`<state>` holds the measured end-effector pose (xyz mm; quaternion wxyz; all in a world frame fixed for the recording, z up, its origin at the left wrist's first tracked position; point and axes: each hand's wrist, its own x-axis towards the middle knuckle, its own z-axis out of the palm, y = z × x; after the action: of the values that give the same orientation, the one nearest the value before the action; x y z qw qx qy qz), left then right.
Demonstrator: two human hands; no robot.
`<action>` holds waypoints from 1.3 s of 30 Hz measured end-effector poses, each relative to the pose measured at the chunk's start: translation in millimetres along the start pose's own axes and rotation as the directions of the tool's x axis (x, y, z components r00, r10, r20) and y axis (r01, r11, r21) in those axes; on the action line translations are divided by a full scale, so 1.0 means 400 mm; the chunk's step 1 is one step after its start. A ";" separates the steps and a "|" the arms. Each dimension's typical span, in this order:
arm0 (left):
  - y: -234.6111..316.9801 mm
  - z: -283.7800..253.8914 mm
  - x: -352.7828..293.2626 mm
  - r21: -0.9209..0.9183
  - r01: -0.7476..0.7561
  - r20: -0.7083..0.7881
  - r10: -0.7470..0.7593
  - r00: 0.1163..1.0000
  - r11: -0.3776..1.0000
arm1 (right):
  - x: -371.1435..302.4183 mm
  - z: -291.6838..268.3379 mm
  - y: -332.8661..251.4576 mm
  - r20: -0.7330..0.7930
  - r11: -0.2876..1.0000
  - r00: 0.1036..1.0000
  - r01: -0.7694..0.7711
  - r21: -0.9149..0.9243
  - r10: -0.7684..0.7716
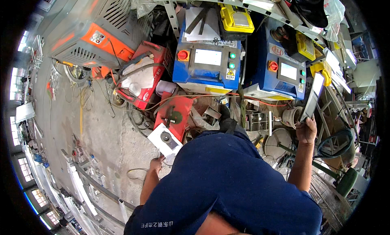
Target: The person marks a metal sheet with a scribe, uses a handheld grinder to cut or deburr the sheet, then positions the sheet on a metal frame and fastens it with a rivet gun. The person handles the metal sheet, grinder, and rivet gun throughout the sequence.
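My left hand (156, 163) is closed on the lower corner of a white rectangular plate (156, 134). A round dark fitting or opening and a grey rectangle show on the plate's face; I cannot tell which the round part is. On the other side, my right hand (306, 131) grips the lower end of a flat, shiny metal bar (313, 96), which tilts upward. Behind the plate lies a red metal case (178, 111) with a dark handle. Close to my right hand stands a dirty round bucket (291, 117).
Two blue machines (205, 72) (280, 74) with small screens and red knobs stand ahead. A red machine (156, 78) and an orange-grey unit (105, 44) are at the left. Cables and an orange hose (199, 95) cross the floor. Long metal profiles (81, 186) lie far left.
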<state>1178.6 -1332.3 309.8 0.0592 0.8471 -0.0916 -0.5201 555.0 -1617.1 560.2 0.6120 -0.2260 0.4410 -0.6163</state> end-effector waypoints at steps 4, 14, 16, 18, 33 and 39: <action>0.018 -0.022 0.033 -0.308 -0.069 0.033 0.084 0.996 0.949 | 0.023 -0.060 -0.036 0.348 0.976 0.933 0.017 0.216 -0.093; 0.094 0.033 -0.074 -0.063 -0.113 -0.015 0.112 0.994 0.992 | 0.143 -0.006 -0.053 0.103 0.924 0.986 0.086 0.373 -0.134; -0.006 0.040 -0.009 0.124 -0.344 0.023 0.344 0.939 0.931 | 0.158 -0.022 -0.029 0.249 0.940 0.966 -0.021 0.339 -0.068; -0.118 0.057 0.040 0.248 -0.408 0.042 0.411 0.911 0.879 | 0.174 0.022 0.011 0.211 0.933 0.977 -0.080 0.350 0.005; -0.165 0.066 0.012 0.218 -0.147 -0.008 0.153 0.988 0.965 | 0.176 0.125 0.120 0.477 0.768 0.834 -0.491 0.411 0.279; -0.150 0.078 0.048 0.207 -0.241 -0.014 0.249 0.968 0.948 | 0.174 0.043 0.183 0.252 0.943 0.915 -0.331 0.021 0.315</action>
<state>1165.1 -1278.2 267.2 0.0380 0.8411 -0.2478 -0.4793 599.1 -1678.0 490.7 0.7619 -0.2049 0.3737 -0.4877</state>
